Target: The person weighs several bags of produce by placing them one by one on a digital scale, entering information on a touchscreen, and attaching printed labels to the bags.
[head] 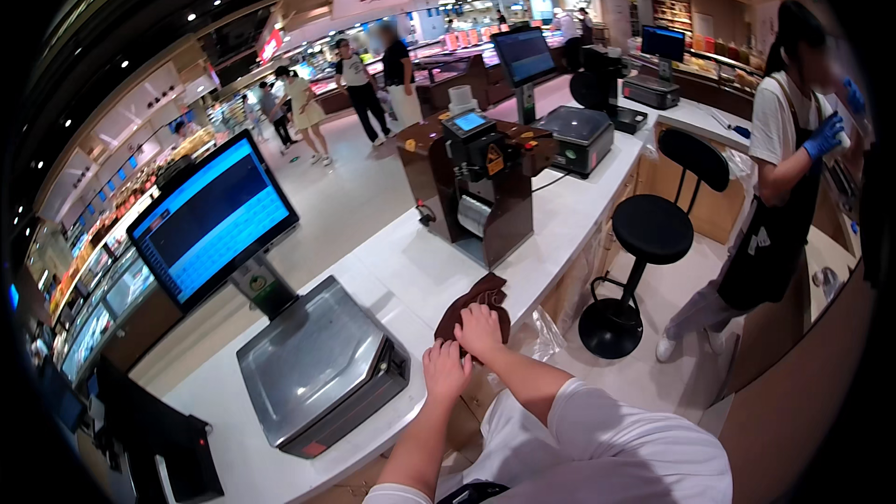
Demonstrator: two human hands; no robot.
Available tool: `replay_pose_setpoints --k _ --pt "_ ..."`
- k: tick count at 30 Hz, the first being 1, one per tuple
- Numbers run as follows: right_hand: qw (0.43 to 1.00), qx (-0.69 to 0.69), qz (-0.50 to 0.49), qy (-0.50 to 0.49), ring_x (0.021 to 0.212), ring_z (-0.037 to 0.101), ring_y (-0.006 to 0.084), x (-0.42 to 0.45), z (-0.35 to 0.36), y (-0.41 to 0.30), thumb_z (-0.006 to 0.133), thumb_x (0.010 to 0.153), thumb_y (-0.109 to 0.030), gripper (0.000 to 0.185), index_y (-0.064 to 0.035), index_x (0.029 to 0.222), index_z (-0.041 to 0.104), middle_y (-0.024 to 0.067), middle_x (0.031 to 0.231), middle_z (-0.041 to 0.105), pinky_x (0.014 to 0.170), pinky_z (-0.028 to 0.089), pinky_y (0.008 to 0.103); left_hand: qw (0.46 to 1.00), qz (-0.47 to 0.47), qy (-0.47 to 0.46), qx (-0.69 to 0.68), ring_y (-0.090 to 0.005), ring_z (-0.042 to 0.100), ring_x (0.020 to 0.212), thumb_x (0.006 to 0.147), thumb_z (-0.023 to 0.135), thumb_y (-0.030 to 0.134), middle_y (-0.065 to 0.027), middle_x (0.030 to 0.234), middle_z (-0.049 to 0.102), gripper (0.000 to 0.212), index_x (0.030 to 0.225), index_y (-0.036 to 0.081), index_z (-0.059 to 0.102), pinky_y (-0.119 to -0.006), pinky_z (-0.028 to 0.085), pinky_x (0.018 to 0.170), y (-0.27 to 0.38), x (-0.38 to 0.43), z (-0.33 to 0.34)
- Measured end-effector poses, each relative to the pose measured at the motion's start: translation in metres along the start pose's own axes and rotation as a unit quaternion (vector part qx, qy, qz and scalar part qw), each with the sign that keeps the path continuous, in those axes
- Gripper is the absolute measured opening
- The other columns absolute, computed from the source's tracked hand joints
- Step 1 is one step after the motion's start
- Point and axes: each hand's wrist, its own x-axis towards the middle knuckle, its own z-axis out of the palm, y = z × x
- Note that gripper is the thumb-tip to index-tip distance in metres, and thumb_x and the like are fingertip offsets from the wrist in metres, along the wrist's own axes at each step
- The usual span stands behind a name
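Note:
A dark brown cloth [476,297], bunched and folded and bearing a pale mark, lies at the near edge of the white counter [392,252]. My right hand [480,331] is over its near part, fingers bent onto the fabric. Just left of it, my left hand [446,368] takes the cloth's near left edge with its fingertips. Both palms face down, and the hands hide part of the cloth. Left of my hands stands a weighing scale [315,357] with a metal platter and a lit touchscreen [217,224] on a post.
Beyond the cloth stands a brown sealing or labelling machine [483,182]. Another scale [577,136] and screen [525,56] stand farther along. Right of the counter are a black stool [651,231] and a person [784,154] with blue gloves. Clear plastic [549,336] hangs below the counter's edge.

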Motion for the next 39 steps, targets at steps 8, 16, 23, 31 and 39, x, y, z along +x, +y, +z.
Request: replay_pose_setpoints --k 8,16,23,31,39 --pt "0.994 -0.049 -0.089 -0.041 0.098 0.053 0.0301 -0.019 -0.008 -0.004 0.062 0.081 -0.029 0.023 -0.0102 0.093 0.060 0.0096 0.100 0.057 0.077 0.044 0.0448 0.997 -0.072 -0.025 0.028 -0.0257 0.055 0.087 0.080 0.062 0.029 -0.0056 0.088 0.057 0.023 0.096 0.011 0.061 -0.043 0.042 0.072 0.010 -0.012 -0.014" --pt "0.989 0.135 0.068 -0.006 0.100 0.059 0.0380 0.019 -0.029 0.048 0.054 0.089 -0.018 0.034 -0.0075 0.121 0.055 0.0180 0.116 0.056 0.084 0.049 0.0463 0.983 -0.178 -0.041 0.034 -0.0287 0.056 0.089 0.083 0.058 0.024 -0.0080 0.086 0.060 0.014 0.083 0.010 0.061 -0.045 0.042 0.076 0.006 -0.021 -0.011" --pt "0.965 0.154 0.164 -0.132 0.115 0.054 0.0401 0.030 -0.001 0.102 0.062 0.084 -0.042 0.072 0.0040 0.135 0.042 0.0259 0.130 0.050 0.099 0.043 0.0417 0.966 -0.158 -0.177 0.104 -0.0310 0.054 0.092 0.077 0.060 0.017 -0.0117 0.097 0.061 0.015 0.086 0.005 0.061 -0.044 0.043 0.077 0.011 0.010 -0.005" --pt "0.953 0.161 0.179 -0.184 0.098 0.063 0.0396 0.045 -0.003 0.084 0.062 0.084 -0.043 0.048 0.0021 0.101 0.064 0.0243 0.100 0.066 0.085 0.050 0.0439 0.964 -0.187 -0.157 -0.103 -0.0423 0.040 0.126 0.091 0.055 0.030 -0.0271 0.131 0.045 0.049 0.129 0.001 0.050 -0.048 0.033 0.107 0.029 0.004 0.010" --pt "0.965 0.152 0.215 0.005 0.082 0.064 0.0393 0.084 -0.070 0.058 0.053 0.091 -0.041 0.044 -0.0003 0.082 0.068 0.0224 0.082 0.067 0.073 0.049 0.0478 0.928 -0.239 -0.269 -0.095 -0.0464 0.027 0.137 0.097 0.042 0.040 -0.0258 0.145 0.035 0.041 0.118 0.009 0.059 -0.059 0.021 0.111 0.018 0.028 -0.004"
